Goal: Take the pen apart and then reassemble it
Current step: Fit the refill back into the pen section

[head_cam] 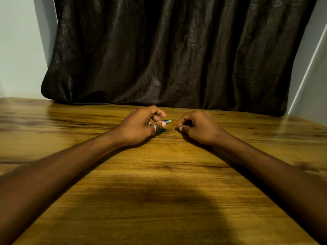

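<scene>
Hands rest near the far edge of the worktop (159, 174). Left hand (139, 128) grips the pen (167, 121), long axis pointing at the right hand (196, 128), which is pinched shut (contents hidden). A teal part (161, 130) lies beneath.

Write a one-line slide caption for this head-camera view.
Left hand holds a blue pen over the wooden table; right hand pinched shut opposite it.

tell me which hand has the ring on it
The left hand: a silver ring sits on one finger as it holds the blue pen. The right hand shows no ring.
</scene>
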Motion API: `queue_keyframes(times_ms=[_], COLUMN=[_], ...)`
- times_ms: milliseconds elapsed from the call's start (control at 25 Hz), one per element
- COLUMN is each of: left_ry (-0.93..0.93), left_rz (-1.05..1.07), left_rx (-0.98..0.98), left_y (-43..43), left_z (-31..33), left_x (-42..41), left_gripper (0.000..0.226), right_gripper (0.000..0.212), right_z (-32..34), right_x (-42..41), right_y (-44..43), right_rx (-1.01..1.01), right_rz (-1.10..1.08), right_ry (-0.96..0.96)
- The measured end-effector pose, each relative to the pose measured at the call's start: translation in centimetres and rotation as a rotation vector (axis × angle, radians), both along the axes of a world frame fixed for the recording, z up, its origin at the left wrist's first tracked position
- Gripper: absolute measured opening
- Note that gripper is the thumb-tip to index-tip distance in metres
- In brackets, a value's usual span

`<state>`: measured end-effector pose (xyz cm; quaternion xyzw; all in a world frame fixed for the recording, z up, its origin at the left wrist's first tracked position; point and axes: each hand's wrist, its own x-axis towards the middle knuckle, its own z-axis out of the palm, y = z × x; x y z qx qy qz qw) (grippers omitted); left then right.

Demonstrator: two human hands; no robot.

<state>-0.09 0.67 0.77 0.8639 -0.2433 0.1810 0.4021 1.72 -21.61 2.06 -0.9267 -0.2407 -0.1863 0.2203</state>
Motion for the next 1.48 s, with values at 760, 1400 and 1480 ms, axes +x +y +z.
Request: queue_keyframes(times_ms=[760, 1400, 1480], left_ry=[0.002, 0.009, 0.008], left_rz=[-0.041, -0.058, -0.06], left_rx=[-0.042, -0.073, -0.081], left_y=[-0.1, -0.1, -0.1], left_z=[-0.2, -0.5, -0.4], left_x=[0.2, 0.3, 0.3], left_gripper=[0.025, 0.024, 0.024], right_gripper=[0.012, 0.007, 0.008], right_z=[1.1, 0.8, 0.8], right_x=[-2.4, -2.6, -2.5], right_y=[2.1, 2.5, 2.5], right_rx=[0.947, 0.884, 0.89], right_rz=[0.24, 0.234, 0.235], right_ry=[0.509, 0.419, 0.421])
